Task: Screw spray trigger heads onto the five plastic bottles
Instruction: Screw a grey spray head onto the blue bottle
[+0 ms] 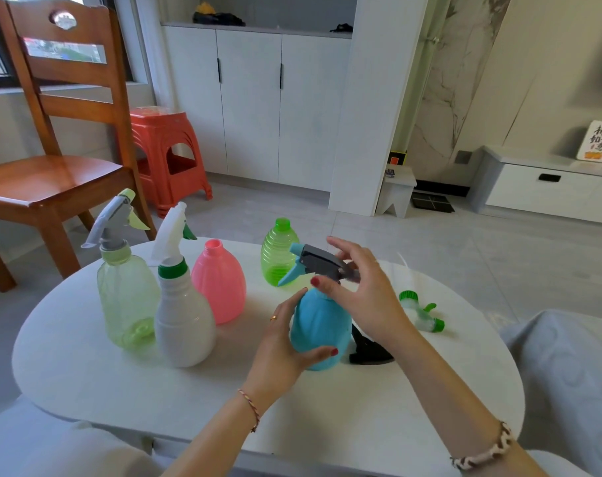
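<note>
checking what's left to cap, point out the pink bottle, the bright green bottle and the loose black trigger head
pink bottle (218, 287), head view, on its belly
bright green bottle (275, 256), head view, on its ribbed side
black trigger head (368, 351), head view, on its body

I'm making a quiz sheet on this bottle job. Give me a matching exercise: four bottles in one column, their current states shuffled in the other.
Bottles:
1. blue bottle
2. pink bottle
3. white bottle
4. green ribbed bottle

States:
A. open neck, no head, beside the white one
B. white and green trigger head fitted
C. held by both hands, grey trigger head on top
D. open neck, farthest back

Pairs: 1-C, 2-A, 3-B, 4-D
</note>
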